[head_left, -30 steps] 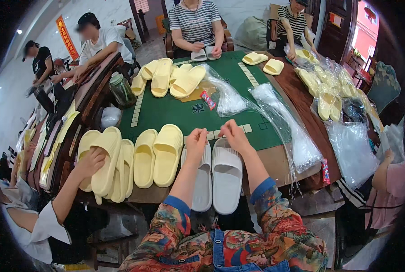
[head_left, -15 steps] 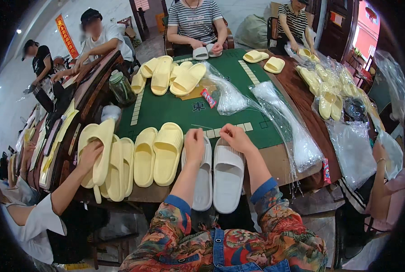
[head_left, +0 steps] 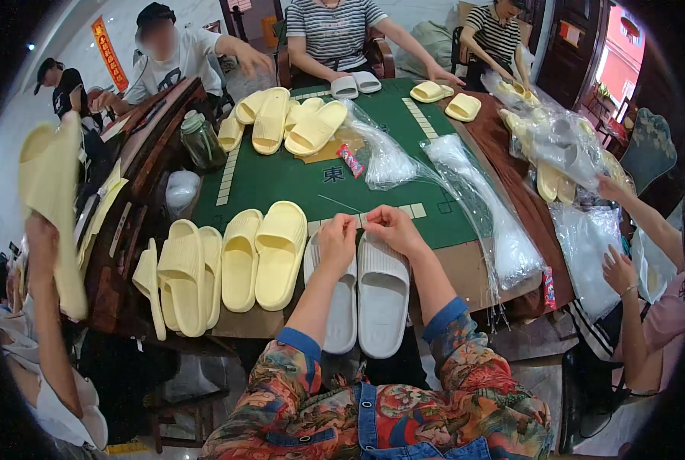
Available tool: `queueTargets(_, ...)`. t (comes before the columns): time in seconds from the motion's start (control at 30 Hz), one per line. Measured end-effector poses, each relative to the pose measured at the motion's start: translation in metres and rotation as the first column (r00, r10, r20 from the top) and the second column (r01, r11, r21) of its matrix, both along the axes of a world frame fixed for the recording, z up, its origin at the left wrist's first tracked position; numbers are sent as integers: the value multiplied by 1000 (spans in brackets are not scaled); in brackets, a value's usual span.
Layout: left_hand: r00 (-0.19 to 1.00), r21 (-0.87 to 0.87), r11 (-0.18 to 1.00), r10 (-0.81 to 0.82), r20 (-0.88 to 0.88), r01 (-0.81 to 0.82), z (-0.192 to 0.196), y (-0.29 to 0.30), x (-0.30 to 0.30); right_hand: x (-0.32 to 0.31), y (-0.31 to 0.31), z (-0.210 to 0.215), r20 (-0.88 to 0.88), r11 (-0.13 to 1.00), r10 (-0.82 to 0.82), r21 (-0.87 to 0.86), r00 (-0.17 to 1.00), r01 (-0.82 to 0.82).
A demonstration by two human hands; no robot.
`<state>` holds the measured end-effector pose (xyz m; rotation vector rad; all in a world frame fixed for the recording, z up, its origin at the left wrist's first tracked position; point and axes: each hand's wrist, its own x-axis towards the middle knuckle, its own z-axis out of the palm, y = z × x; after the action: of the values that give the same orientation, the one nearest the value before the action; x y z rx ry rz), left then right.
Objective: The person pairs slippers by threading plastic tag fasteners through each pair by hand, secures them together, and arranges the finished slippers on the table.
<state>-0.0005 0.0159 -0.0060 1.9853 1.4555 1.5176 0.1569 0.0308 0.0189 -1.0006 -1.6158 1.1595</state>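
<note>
Two grey slippers lie side by side before me at the table's near edge, the left slipper (head_left: 341, 310) partly covered by my forearm and the right slipper (head_left: 382, 307) in fuller view. Over their toe ends, my left hand (head_left: 337, 239) and my right hand (head_left: 394, 230) almost meet, fingertips pinched. Between them is a thin clear plastic strand (head_left: 341, 203), its free end slanting up to the left over the green mat. Both hands appear closed on it; the exact grip is too small to make out.
Yellow slippers (head_left: 279, 253) stand left of mine, more (head_left: 269, 123) at the mat's far side. Bundles of clear strands (head_left: 503, 230) lie right, near bagged slippers (head_left: 561, 146). A co-worker's hand (head_left: 42, 238) lifts a yellow slipper at left; others sit around the green-topped table (head_left: 281, 188).
My left hand has moved right, closer to my right hand. The left co-worker has raised a yellow slipper away from the table. At right, bagged grey slippers now lie on the pile.
</note>
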Motion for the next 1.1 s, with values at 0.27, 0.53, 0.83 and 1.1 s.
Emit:
queueTargets(0.27, 992, 30, 995, -91, -85, 94, -4, 3, -2, -3, 3, -6, -5, 998, 43, 56, 999, -42)
queueTargets(0.53, 943, -165, 973, -104, 316, 162, 3, 1, 2, -1, 6, -10, 41, 996, 51, 71, 998, -54)
queueTargets(0.83, 871, -269, 901, -196, 450, 341, -5, 4, -2, -4, -3, -2, 136, 994, -17, 107, 991, 2)
queueTargets(1.1, 970, -157, 982, -64, 235, 103, -7, 3, 0, -6, 0, -7, 128, 996, -40, 86, 991, 29)
